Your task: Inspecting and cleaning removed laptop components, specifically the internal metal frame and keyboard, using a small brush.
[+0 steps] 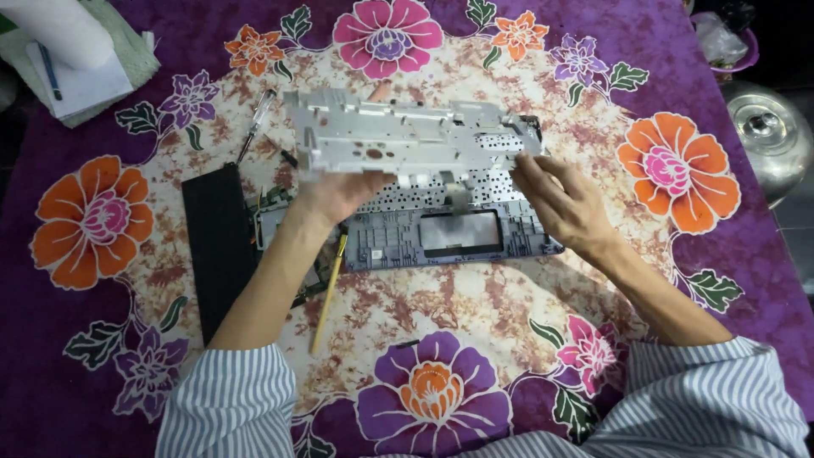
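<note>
Two bare hands are holding a silver metal frame above a flowered purple cloth. The left hand is gripping the frame's lower left edge, fingers closed round it. The right hand is pinching the frame's right end. Directly beneath the grip, an opened laptop base is lying. Left of the left hand, a black panel is lying; below its wrist, a yellow-handled tool.

A: How many things are counted on the cloth?

B: Two hands are seen. One metal frame, one laptop base, one black slab, one yellow-handled tool, one screwdriver are counted.

A: And at the edge?

B: One steel lid is seen.
</note>
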